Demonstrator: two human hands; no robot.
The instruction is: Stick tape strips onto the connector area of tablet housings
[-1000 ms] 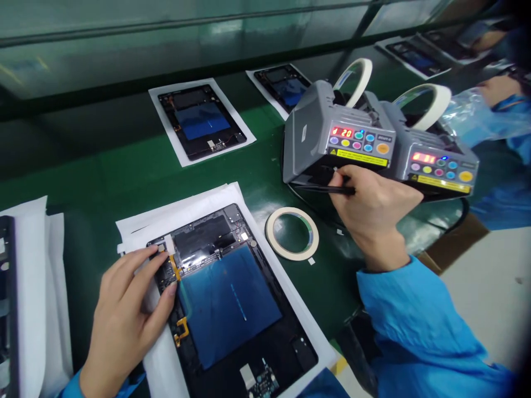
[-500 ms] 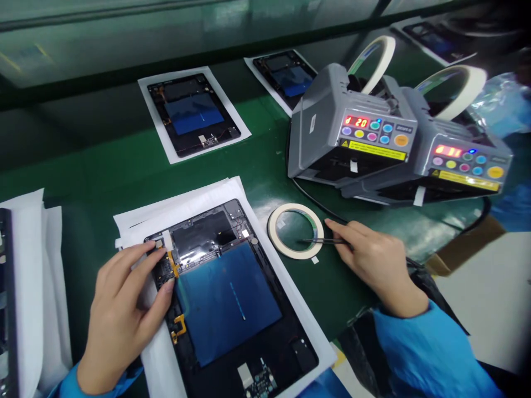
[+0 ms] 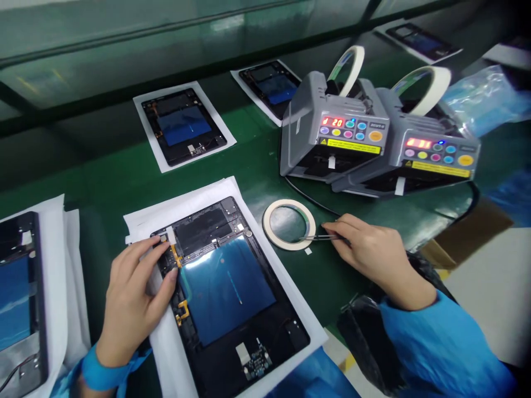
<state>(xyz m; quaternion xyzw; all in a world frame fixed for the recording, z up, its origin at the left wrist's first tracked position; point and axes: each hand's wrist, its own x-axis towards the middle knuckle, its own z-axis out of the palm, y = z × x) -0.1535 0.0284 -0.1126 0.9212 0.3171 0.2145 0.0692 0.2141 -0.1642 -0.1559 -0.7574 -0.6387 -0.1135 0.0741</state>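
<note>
An opened tablet [image 3: 240, 337] with a blue battery [image 3: 232, 287] and orange flex cables lies on white sheets [image 3: 305, 326]. My left hand [image 3: 136, 298] rests at its upper left edge, fingers apart and fingertips touching the parts there, beside a short white strip [image 3: 170, 234]. Thin metal tweezers [image 3: 321, 237] are pinched in my right hand [image 3: 369, 249]. Their tips reach over the near right rim of a flat tape roll [image 3: 269, 221] on the green table. Just below the roll is a small white piece [image 3: 308, 251].
Two grey tape dispensers [image 3: 352, 130] with lit red displays stand at the back right, white tabs at their fronts. Other opened tablets [image 3: 182, 124] lie behind on sheets, and one [image 3: 37, 298] at the left edge. A black cable [image 3: 309, 194] and a cardboard box [image 3: 468, 237] are rightward.
The camera view has shifted a little, bringing more of the left-hand tablet into sight. Both hands keep nearly the same places, the left on the tablet and the right with the tweezers over the roll.
</note>
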